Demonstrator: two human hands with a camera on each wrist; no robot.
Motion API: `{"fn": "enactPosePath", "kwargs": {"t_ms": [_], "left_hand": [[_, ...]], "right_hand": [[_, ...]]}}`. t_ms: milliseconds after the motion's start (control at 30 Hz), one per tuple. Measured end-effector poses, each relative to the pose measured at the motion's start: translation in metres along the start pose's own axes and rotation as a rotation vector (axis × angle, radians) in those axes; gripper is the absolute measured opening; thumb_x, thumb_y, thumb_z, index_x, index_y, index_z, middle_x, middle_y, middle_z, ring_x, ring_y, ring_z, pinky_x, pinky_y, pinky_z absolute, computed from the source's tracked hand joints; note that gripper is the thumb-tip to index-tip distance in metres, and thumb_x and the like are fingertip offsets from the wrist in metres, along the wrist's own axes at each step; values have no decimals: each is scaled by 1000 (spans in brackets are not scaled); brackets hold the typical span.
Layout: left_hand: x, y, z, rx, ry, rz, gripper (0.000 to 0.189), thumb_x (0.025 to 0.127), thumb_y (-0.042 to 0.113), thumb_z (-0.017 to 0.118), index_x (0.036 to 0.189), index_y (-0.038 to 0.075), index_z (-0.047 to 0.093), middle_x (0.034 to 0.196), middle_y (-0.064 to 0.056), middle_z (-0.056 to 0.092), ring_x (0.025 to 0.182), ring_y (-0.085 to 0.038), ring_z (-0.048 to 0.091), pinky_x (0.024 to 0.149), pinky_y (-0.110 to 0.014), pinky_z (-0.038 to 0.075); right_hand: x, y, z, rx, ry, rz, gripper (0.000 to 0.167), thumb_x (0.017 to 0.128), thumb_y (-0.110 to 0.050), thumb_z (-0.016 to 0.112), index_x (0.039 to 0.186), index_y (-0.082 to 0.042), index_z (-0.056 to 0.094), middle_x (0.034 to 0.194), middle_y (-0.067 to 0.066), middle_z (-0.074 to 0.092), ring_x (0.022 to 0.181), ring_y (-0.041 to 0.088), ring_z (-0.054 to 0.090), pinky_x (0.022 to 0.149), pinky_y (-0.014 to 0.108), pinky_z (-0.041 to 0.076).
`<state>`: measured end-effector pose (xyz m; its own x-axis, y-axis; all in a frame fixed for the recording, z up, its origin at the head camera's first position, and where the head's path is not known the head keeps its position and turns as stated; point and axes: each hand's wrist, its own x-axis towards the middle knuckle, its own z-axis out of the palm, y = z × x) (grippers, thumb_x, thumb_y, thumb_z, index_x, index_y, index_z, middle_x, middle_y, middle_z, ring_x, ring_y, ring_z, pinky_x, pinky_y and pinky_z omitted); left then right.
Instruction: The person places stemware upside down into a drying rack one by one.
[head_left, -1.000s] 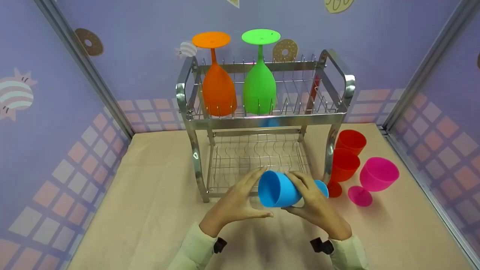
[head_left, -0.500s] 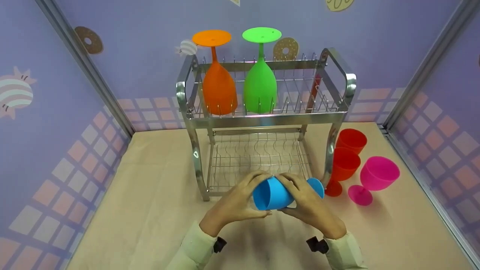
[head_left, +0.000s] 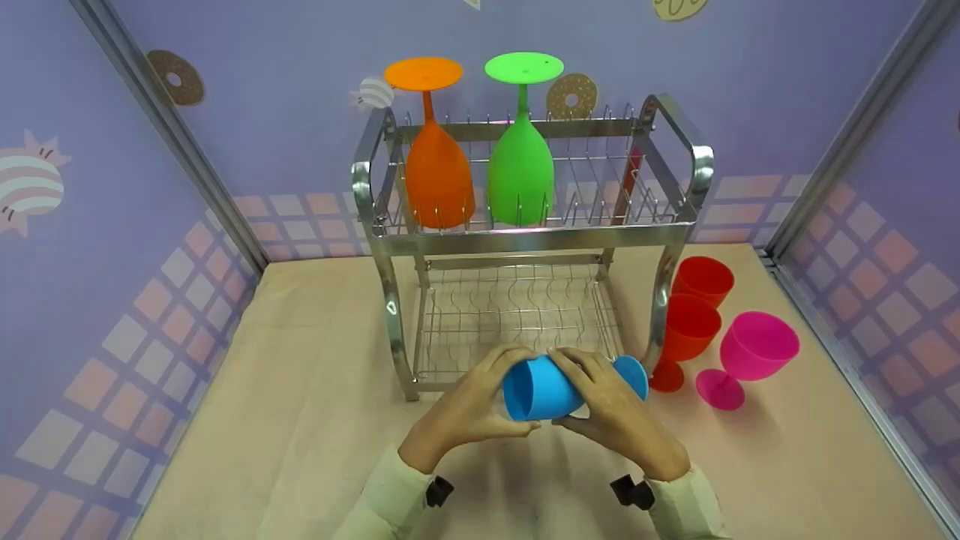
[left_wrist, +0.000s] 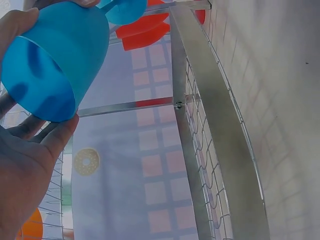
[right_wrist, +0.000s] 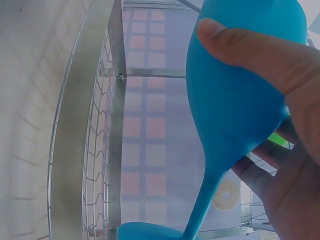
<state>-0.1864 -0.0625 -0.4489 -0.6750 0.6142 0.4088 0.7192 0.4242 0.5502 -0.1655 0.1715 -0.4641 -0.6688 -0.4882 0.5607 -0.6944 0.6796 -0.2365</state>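
In the head view both hands hold a blue plastic goblet (head_left: 551, 390) on its side before the rack, mouth toward the left. The right hand (head_left: 615, 409) grips its bowl; in the right wrist view the thumb lies across the bowl, and the stem (right_wrist: 204, 200) runs down to the foot. Around the rim curls the left hand (head_left: 472, 401), whose fingertips (left_wrist: 65, 131) touch the mouth edge in the left wrist view. On the rack's upper tier, an orange goblet (head_left: 439, 180) and a green goblet (head_left: 520, 176) stand upside down.
A two-tier metal dish rack (head_left: 532, 241) stands in the middle, its lower wire shelf (head_left: 517, 319) behind the hands. Right of it are two red goblets (head_left: 703, 277) and a pink goblet (head_left: 759, 349), mouths up. Patterned walls (head_left: 300, 150) enclose the table (head_left: 300, 375).
The right hand has brought the blue goblet left and slightly down, its mouth into the left hand. The left fingers and thumb have closed in on the rim.
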Motion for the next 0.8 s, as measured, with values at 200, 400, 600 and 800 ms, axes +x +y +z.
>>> {"fn": "enactPosePath", "kwargs": {"t_ms": [200,400,600,800], "left_hand": [[-3,-7,3,-80,48,-30,82,72,37,84,137,18,39,140,-4,45,124,-23,50,98,-43,50],[-6,-10,6,-170,137,-118,82,72,34,84,137,18,37,141,-9,44,124,-28,51,97,-46,51],[-10,-12,11,-305,247,-224,83,70,23,85,136,11,37,137,-14,45,122,-35,52,98,-51,49],[-11,-12,17,-436,309,-283,83,72,21,83,137,9,34,138,-20,41,125,-41,48,100,-56,45]], "right_hand": [[0,-1,-2,14,31,20,97,62,-29,90,145,-12,42,138,11,50,125,34,50,96,54,49],[-3,0,-3,11,192,15,88,63,-26,90,139,-9,48,134,16,52,124,34,48,92,53,51],[-6,0,-1,125,429,-4,64,85,-37,71,131,4,52,124,22,54,119,26,51,105,29,44],[-2,-8,7,436,652,49,49,85,-12,74,117,18,52,109,25,59,106,18,59,101,20,46]]}}
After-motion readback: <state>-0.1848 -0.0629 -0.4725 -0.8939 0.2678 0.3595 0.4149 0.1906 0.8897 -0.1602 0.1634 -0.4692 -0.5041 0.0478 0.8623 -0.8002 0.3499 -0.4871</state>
